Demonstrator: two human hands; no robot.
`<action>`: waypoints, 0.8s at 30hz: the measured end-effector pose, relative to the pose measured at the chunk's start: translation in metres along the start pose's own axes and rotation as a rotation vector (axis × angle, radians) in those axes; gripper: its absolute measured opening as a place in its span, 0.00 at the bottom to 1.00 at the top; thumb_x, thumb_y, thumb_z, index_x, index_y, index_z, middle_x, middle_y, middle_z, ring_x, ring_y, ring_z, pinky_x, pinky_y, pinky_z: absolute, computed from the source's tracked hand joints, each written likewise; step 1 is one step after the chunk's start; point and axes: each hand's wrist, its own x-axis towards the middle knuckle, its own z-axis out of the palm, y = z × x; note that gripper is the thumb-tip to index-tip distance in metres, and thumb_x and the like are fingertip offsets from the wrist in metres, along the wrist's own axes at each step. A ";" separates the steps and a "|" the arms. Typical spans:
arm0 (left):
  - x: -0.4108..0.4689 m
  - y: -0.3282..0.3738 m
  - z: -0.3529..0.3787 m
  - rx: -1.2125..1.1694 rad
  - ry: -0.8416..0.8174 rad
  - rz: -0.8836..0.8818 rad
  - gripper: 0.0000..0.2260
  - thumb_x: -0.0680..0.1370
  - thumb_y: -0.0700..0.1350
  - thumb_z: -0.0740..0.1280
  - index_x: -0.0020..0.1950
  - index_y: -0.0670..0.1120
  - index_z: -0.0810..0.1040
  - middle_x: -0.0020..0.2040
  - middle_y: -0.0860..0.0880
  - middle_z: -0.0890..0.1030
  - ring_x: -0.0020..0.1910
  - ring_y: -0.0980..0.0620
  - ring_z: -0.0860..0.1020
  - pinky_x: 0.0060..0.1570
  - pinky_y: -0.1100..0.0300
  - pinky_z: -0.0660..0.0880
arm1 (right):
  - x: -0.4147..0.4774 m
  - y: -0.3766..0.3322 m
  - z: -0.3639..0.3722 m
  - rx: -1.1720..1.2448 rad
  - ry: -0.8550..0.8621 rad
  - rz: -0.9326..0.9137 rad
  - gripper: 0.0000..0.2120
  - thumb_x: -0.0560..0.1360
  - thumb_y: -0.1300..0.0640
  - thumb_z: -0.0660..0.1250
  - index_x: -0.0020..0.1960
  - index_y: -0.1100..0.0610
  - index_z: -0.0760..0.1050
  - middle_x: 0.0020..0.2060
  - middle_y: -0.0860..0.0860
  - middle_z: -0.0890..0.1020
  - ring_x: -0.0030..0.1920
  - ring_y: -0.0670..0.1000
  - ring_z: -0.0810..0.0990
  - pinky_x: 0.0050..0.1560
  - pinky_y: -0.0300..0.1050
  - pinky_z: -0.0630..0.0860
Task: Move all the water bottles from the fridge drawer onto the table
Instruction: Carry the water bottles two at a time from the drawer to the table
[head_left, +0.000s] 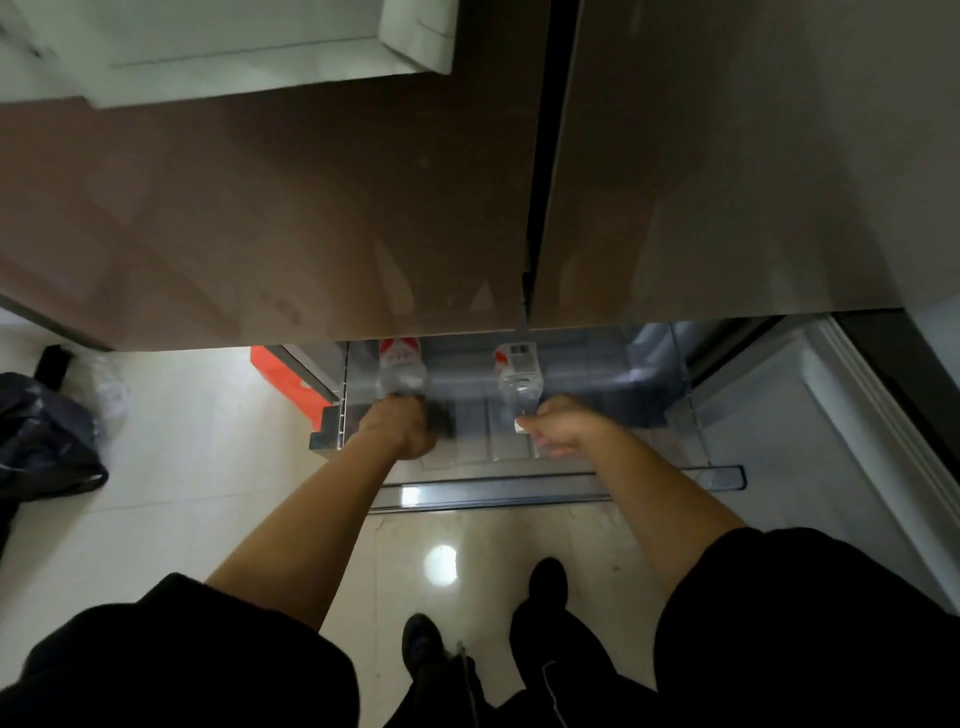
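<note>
Over the open fridge drawer (561, 486):
Left hand (400, 426): clenched on left bottle (402, 371), blurred
Right hand (563, 423): grasping right bottle (519, 376) near its cap

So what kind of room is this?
Probably a kitchen at home. There's a big fridge with its bottom drawer pulled open, water bottles inside it, and a shiny tiled floor.

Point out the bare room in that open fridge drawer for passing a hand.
Free: the drawer floor right of the right hand, toward the drawer's right wall. Narrower gap between the two bottles. Crowded: left side, where the left hand grips one bottle near the wall.
</note>
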 end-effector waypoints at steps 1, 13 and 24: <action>-0.005 0.000 0.002 -0.024 -0.021 0.021 0.15 0.78 0.46 0.66 0.64 0.47 0.74 0.57 0.43 0.78 0.57 0.44 0.77 0.62 0.49 0.75 | 0.000 0.000 0.000 -0.002 0.009 -0.014 0.09 0.80 0.50 0.66 0.52 0.56 0.77 0.50 0.56 0.81 0.53 0.55 0.81 0.53 0.49 0.81; -0.019 -0.006 0.019 -0.149 -0.250 -0.038 0.10 0.80 0.47 0.63 0.60 0.44 0.72 0.56 0.43 0.76 0.56 0.46 0.75 0.63 0.53 0.71 | -0.017 -0.006 0.013 -0.178 -0.038 -0.021 0.21 0.82 0.43 0.60 0.66 0.58 0.72 0.56 0.54 0.77 0.52 0.53 0.76 0.39 0.42 0.71; -0.026 -0.005 0.014 -0.154 -0.229 0.012 0.08 0.81 0.46 0.62 0.58 0.44 0.74 0.57 0.42 0.78 0.56 0.46 0.77 0.62 0.54 0.72 | -0.008 -0.002 0.010 -0.263 0.029 -0.039 0.17 0.80 0.45 0.64 0.55 0.59 0.77 0.48 0.58 0.84 0.42 0.54 0.83 0.45 0.48 0.80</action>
